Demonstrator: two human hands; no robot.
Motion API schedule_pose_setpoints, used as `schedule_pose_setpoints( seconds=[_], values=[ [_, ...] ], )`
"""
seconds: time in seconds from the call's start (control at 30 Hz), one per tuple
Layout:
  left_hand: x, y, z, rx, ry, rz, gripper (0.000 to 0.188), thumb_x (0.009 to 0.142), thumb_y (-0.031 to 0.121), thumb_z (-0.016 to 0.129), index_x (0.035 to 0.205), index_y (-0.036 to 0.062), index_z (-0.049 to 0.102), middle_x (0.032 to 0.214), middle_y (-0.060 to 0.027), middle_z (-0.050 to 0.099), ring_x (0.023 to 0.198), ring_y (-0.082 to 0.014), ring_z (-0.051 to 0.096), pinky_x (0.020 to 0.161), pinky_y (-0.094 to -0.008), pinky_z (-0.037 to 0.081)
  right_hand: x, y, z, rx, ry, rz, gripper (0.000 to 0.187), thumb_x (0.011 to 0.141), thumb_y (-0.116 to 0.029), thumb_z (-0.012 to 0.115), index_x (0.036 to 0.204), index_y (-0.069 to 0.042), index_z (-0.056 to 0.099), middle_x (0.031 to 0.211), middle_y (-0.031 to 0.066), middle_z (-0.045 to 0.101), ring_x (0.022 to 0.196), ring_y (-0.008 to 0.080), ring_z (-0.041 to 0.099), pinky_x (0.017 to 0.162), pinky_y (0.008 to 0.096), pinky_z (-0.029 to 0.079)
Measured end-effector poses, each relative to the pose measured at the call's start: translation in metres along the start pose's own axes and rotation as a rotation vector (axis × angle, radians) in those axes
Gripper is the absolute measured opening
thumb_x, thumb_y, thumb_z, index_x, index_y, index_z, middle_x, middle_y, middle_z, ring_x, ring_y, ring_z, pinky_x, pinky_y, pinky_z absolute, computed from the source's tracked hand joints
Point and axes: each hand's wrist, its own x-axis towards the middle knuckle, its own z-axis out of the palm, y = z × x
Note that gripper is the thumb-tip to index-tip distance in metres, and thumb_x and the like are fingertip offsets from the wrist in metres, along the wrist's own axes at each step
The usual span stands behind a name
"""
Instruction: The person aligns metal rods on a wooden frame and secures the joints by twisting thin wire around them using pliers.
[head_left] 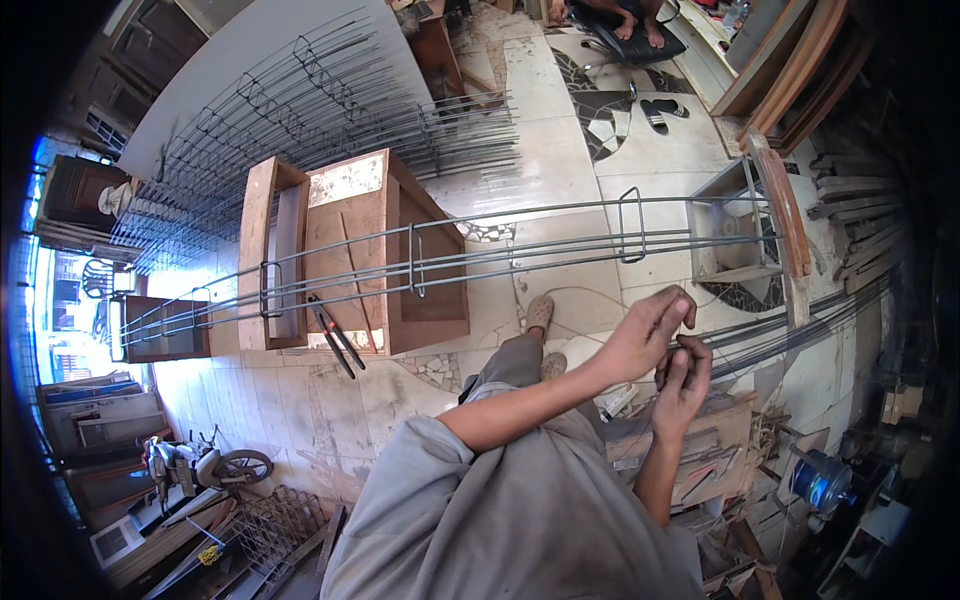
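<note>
My left hand [652, 328] and my right hand [682, 383] are close together in front of me, to the right of my body. Both have curled fingers, thumbs pressed toward the fingertips; whatever they pinch is too small to make out. Beyond them, a long cage of steel rebar [520, 262] runs across the view, several thin rods joined by rectangular stirrups [632, 226]. Neither hand touches it. The cage rests over a brown wooden cabinet [425, 270] and, at the right, a frame with a wooden board [780, 215]. Pincers [338, 338] with dark handles lie on the cabinet's near side.
A stack of rebar cages [290, 130] stands at the back left. Loose rods [800, 325] lie right of my hands, above a wooden bench [690, 440]. A motorbike [205, 465] stands lower left, a water jug [825, 480] lower right. A person's bare feet [640, 30] rest on a chair.
</note>
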Motion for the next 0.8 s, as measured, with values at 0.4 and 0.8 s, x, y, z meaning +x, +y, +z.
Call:
schedule_pose_setpoints(
  seconds=[0.4,0.8],
  values=[
    [0.072,-0.005,-0.014,-0.118,-0.039,-0.128,0.045,0.106,0.033,0.034,0.087,-0.0023,0.055,0.081,-0.0074,0.057,0.079,-0.0166,0.051,0.078,-0.0309,0.043,0.092,-0.036,-0.001,-0.651,0.012,-0.364,0.013,0.090,0.000,0.060,0.102,0.001,0.061,0.084,0.0154,0.065,0.070,0.0282,0.063,0.063,0.0366,0.049],
    [0.127,-0.010,-0.072,0.049,-0.034,-0.583,0.046,0.106,0.031,0.032,0.090,-0.0017,0.061,0.081,-0.0067,0.062,0.078,-0.0133,0.054,0.074,-0.0282,0.044,0.148,-0.001,0.055,-0.744,0.043,-0.449,0.017,0.085,0.005,0.064,0.101,0.002,0.058,0.086,0.0164,0.066,0.073,0.0335,0.065,0.063,0.0374,0.052]
  ],
)
